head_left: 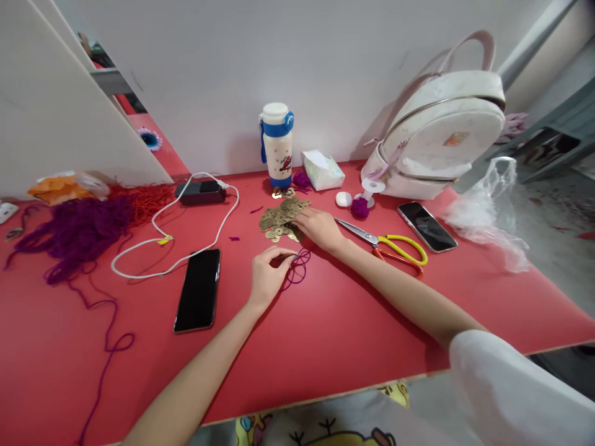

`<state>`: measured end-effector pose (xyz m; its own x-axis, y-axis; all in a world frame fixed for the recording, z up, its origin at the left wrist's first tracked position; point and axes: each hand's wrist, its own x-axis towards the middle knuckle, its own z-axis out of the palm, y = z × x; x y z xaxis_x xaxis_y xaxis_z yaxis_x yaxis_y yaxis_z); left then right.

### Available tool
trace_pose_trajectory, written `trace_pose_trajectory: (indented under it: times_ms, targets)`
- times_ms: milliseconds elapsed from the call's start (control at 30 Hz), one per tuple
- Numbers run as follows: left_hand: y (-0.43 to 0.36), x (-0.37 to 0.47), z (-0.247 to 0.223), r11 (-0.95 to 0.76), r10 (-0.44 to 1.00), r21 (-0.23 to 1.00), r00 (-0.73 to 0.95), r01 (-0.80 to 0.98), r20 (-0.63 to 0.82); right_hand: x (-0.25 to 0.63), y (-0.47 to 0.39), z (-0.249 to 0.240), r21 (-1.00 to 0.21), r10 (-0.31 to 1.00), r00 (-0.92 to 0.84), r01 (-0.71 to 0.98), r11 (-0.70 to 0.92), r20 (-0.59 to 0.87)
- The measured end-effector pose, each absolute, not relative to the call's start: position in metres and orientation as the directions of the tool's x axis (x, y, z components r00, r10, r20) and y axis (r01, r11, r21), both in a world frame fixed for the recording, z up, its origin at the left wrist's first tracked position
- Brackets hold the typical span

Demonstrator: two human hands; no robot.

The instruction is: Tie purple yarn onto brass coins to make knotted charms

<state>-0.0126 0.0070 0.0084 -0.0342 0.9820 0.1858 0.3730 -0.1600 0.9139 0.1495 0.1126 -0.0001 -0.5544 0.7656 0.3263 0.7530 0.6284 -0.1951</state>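
Head view: red bench (353,347)
Left hand (268,276): thumb and finger pinching purple cord (305,271)
Right hand (320,228): fingers against brass-coloured coins (279,215); cannot tell whether pinching one
Coins: piled on the bench, beyond the left hand
Drinking flask (277,148): upright behind them

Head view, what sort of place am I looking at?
Probably a craft table, perhaps at home: a heap of purple yarn, a pile of coin-like discs and scissors lie on it.

Home or small craft room, unclear which: red table (353,341) against pale wall (209,80); yarn (83,229), bottle (277,148), backpack (432,136) along far edge, discs (277,218) before bottle, scissors (374,240).
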Motion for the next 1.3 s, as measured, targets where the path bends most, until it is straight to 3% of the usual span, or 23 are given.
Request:
trace_pose_trajectory:
  times_ms: [200,333,467,633,833,1300]
  targets:
    - [0.011,-0.014,0.008,-0.170,0.977,0.912,-0.059,0.374,0.206,0.160,0.103,-0.004,-0.511,0.840,-0.342,0.676,0.531,0.421]
    - [0.014,-0.016,0.007,-0.177,0.971,0.910,-0.085,0.375,0.224,0.164,0.089,-0.007,-0.767,0.889,-0.248,0.450,0.458,0.385]
    - [0.018,-0.018,0.005,-0.161,0.971,0.920,-0.111,0.356,0.213,0.160,0.069,-0.011,-0.957,0.965,-0.149,0.167,0.238,0.214]
    - [0.021,-0.021,0.000,-0.129,0.975,0.948,-0.138,0.290,0.175,0.157,0.046,-0.012,-0.988,0.975,-0.158,-0.027,0.153,0.155]
    - [0.021,-0.021,0.000,-0.109,0.977,0.958,-0.147,0.264,0.152,0.152,0.037,-0.008,-0.989,0.982,-0.160,-0.123,0.084,0.104]
    - [0.019,-0.019,0.002,-0.187,0.971,0.922,-0.079,0.339,0.226,0.150,0.033,-0.006,-0.976,0.957,-0.203,-0.107,0.188,0.207]
